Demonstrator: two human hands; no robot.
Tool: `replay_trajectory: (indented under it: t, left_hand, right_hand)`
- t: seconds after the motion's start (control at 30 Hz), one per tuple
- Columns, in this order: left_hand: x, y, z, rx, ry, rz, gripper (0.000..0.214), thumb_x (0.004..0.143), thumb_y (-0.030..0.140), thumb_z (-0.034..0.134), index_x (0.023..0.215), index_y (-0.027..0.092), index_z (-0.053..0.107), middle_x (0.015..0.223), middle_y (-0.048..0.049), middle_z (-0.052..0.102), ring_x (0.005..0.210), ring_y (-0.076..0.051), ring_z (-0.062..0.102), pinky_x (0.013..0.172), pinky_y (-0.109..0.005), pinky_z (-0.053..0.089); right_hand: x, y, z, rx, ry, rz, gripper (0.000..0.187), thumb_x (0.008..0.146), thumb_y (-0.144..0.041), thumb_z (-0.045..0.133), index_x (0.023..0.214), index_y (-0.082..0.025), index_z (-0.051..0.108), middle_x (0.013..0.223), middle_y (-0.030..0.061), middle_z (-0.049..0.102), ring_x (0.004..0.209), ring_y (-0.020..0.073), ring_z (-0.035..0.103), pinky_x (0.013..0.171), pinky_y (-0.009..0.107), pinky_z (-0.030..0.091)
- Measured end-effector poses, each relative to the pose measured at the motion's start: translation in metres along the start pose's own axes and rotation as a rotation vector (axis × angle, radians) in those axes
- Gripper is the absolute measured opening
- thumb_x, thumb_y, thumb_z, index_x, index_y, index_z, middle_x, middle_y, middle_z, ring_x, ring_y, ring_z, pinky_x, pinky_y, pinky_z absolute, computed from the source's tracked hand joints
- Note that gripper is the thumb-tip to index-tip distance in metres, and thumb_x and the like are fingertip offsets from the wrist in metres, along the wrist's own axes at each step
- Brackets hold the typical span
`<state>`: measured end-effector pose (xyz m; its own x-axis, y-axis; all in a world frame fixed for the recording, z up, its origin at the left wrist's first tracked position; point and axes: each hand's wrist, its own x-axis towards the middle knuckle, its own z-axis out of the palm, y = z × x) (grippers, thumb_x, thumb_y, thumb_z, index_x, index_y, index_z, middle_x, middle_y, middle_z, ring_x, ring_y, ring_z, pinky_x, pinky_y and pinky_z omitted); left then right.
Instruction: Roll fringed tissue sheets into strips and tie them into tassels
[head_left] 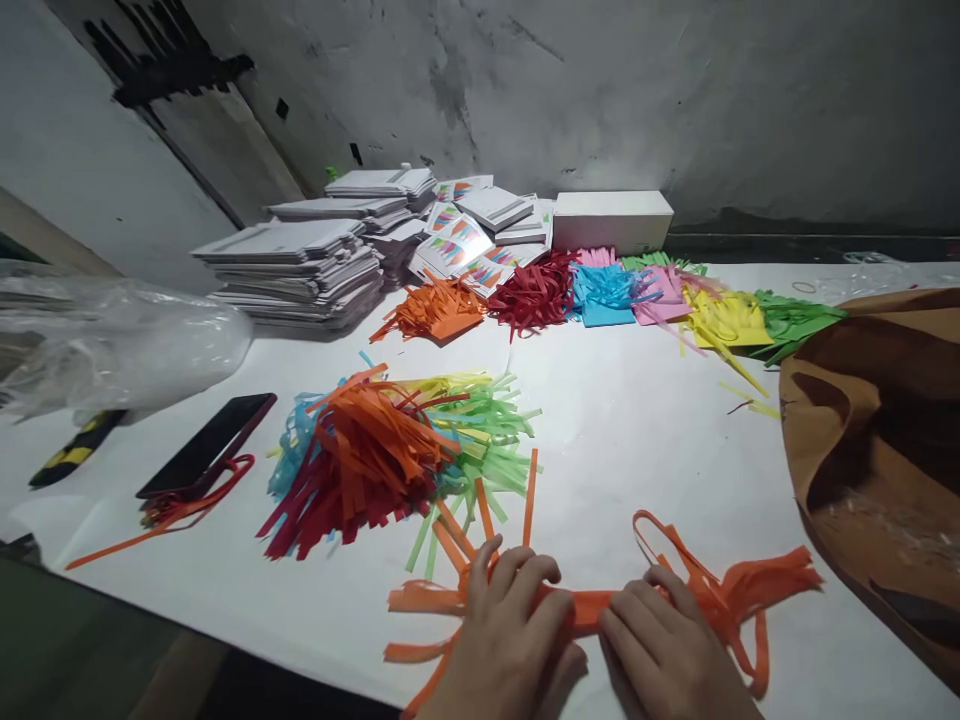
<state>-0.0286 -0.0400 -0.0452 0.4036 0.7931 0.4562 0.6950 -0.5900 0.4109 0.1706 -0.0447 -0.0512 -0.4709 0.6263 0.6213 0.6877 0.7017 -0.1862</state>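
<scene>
An orange fringed paper tassel (pixel 592 612) lies across the white table's near edge, its middle rolled into a narrow band. My left hand (pixel 510 630) is closed over the left part of the band, and loose orange strips fan out beyond its fingers. Over the right part, my right hand (pixel 667 645) presses with curled fingers; a loop and a bunch of strips stick out on its far side. Both thumbs are mostly hidden. Just beyond my left hand, a pile of finished-looking tassels (pixel 375 440) in orange, dark red, blue, yellow and green spreads on the table.
Folded fringed papers (pixel 604 290) in several colours line the back, before stacked white packets (pixel 300 260) and a white box (pixel 613 220). To the left lie a phone (pixel 210 445), a yellow-black cutter (pixel 79 448) and a plastic bag (pixel 150 340). A brown bag (pixel 840 420) stands right.
</scene>
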Motion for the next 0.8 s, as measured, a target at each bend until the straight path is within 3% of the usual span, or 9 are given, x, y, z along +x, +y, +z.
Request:
replay_trajectory:
  t: [0.13,0.3,0.4,0.53,0.7,0.8]
  left_hand:
    - [-0.003,-0.001,-0.001,-0.029,-0.060,0.085,0.019,0.089,0.005,0.054,0.086,0.022,0.062,0.090,-0.0014,0.064,0.094,-0.022,0.054,0.108,-0.049,0.024]
    - [-0.004,-0.001,-0.006,-0.130,-0.107,-0.016,0.014,0.089,0.009,0.059,0.080,0.020,0.059,0.082,0.0002,0.063,0.082,-0.019,0.054,0.090,-0.043,0.035]
    - [-0.006,-0.002,-0.010,-0.166,-0.134,-0.060,0.014,0.089,0.011,0.060,0.079,0.021,0.061,0.081,0.0010,0.063,0.081,-0.019,0.054,0.089,-0.044,0.035]
    - [-0.008,0.000,-0.010,-0.131,-0.102,-0.097,0.023,0.095,0.012,0.048,0.078,0.021,0.060,0.084,-0.0004,0.064,0.083,-0.021,0.054,0.091,-0.047,0.033]
    - [-0.001,0.005,-0.005,0.018,-0.110,-0.167,0.019,0.093,0.011,0.054,0.077,0.020,0.056,0.086,-0.0006,0.062,0.082,-0.020,0.055,0.090,-0.046,0.034]
    - [0.002,0.006,-0.003,0.056,-0.101,-0.205,0.013,0.087,0.009,0.058,0.078,0.019,0.056,0.089,-0.0016,0.061,0.083,-0.021,0.054,0.090,-0.046,0.034]
  right_hand:
    - [0.000,-0.005,-0.001,0.034,-0.023,0.076,0.035,0.102,-0.013,0.034,0.078,-0.019,0.059,0.070,0.0002,0.058,0.068,0.0167,0.050,0.088,0.038,0.035]
    - [-0.019,-0.001,-0.004,-0.024,-0.081,0.052,0.045,0.104,-0.011,0.021,0.086,-0.018,0.062,0.074,0.0024,0.061,0.073,0.0192,0.052,0.091,0.040,0.033]
    - [-0.033,0.007,-0.012,0.031,-0.090,0.197,0.038,0.106,-0.019,0.028,0.090,-0.021,0.062,0.082,0.0028,0.061,0.080,0.0199,0.055,0.094,0.042,0.033]
    - [-0.036,0.012,-0.015,0.023,-0.121,0.346,0.028,0.105,-0.020,0.037,0.088,-0.023,0.059,0.084,0.0013,0.059,0.083,0.0203,0.055,0.094,0.044,0.031]
    - [-0.025,0.008,-0.013,-0.128,-0.174,0.408,0.026,0.099,-0.017,0.040,0.077,-0.023,0.054,0.076,0.0011,0.056,0.077,0.0227,0.055,0.087,0.046,0.034]
    - [-0.024,0.006,-0.015,-0.151,-0.135,0.405,0.018,0.098,-0.017,0.045,0.086,-0.022,0.058,0.086,0.0034,0.062,0.085,0.0247,0.059,0.093,0.051,0.033]
